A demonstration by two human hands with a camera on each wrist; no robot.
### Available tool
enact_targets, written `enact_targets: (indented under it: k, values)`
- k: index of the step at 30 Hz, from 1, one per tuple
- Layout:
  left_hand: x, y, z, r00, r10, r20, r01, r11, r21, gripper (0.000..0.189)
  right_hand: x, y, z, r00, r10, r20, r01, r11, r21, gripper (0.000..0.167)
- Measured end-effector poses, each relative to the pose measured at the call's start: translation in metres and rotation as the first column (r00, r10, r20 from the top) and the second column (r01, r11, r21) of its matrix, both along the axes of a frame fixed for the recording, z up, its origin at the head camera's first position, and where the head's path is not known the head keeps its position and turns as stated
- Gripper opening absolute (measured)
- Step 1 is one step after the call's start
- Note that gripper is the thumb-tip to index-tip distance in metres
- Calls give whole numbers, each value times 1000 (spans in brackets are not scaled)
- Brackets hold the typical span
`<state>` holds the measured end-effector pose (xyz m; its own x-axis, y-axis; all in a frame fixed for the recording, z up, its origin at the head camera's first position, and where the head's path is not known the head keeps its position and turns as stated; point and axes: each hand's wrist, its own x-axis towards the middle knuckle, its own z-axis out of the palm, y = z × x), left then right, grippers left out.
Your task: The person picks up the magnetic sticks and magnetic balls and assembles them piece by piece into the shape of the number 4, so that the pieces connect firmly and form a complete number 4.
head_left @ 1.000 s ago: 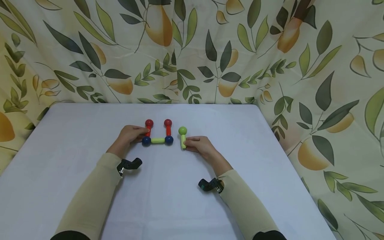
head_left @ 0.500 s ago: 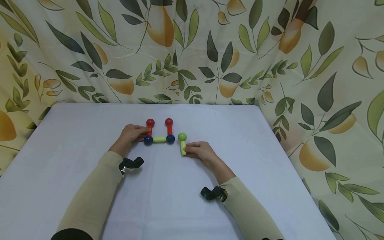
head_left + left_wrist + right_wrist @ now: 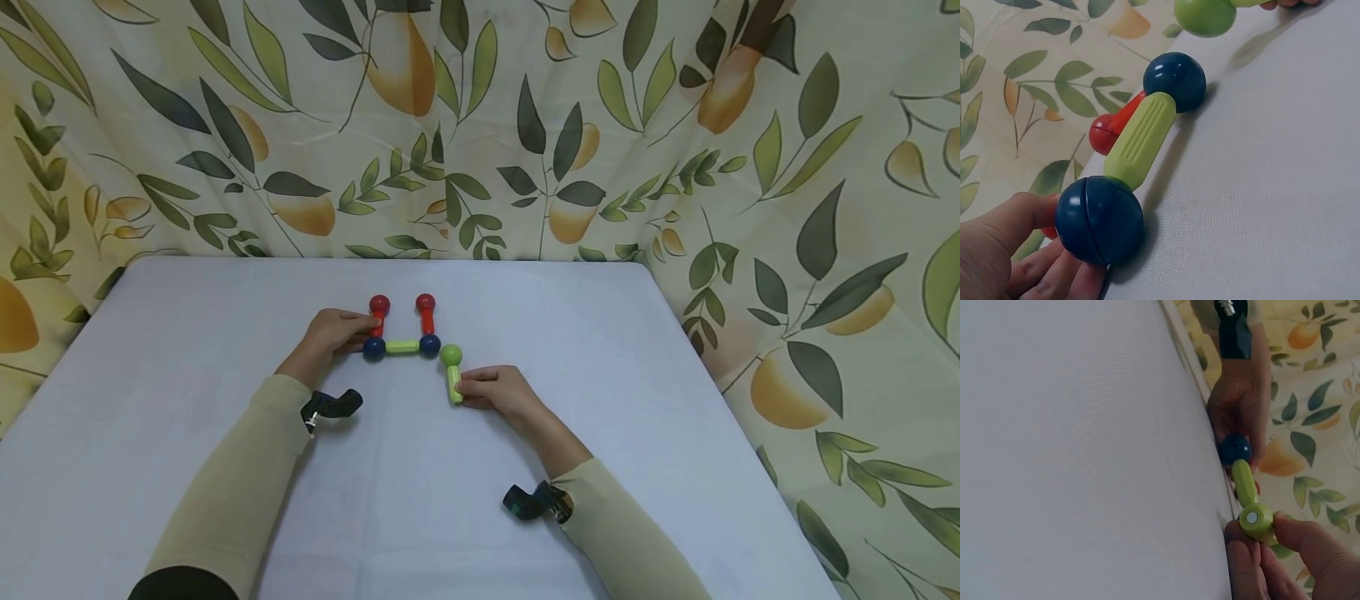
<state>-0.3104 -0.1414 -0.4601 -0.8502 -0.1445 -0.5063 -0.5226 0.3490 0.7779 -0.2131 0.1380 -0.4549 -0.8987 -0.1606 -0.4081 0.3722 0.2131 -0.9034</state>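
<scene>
My left hand point(image 3: 324, 340) pinches the left red rod point(image 3: 378, 327) of a U-shaped toy lying on the white table. Two blue balls point(image 3: 1174, 81) form the U's corners, joined by a ribbed light-green rod point(image 3: 1141, 140). Red rods run away from both corners, each ending in a red ball point(image 3: 425, 302). Between thumb and fingers, my right hand point(image 3: 507, 395) grips a second light-green rod point(image 3: 454, 386), which has a green ball point(image 3: 451, 356) at its far end. That ball is right beside the right blue corner. A silvery disc point(image 3: 1252, 517) shows in the gripped rod's near end.
The white-covered table point(image 3: 420, 500) spreads around both hands. Behind it hangs a leaf-and-fruit patterned curtain point(image 3: 480, 150), which also runs along the right side. A black wrist camera point(image 3: 330, 406) sits on the left wrist, another point(image 3: 536, 502) on the right.
My right hand has drawn the green rod and ball toward me, and the ball has come closer to the right blue ball. The U-shaped toy has shifted slightly right and away with my left hand.
</scene>
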Motion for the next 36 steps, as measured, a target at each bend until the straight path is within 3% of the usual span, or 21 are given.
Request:
enact_targets:
  k: [10, 26, 36]
  values:
    - [-3, 3, 2, 1000, -5, 17, 5, 1000, 18, 54, 8, -3, 1, 1000, 8, 20, -7, 1000, -22, 28]
    - [-2, 11, 9, 1000, -31, 3, 31, 1000, -4, 53, 5, -5, 3, 999, 7, 50, -6, 1000, -18, 26]
    - [-6, 14, 4, 998, -59, 0, 59, 998, 12, 52, 5, -11, 0, 1000, 1, 23, 0, 1000, -21, 27]
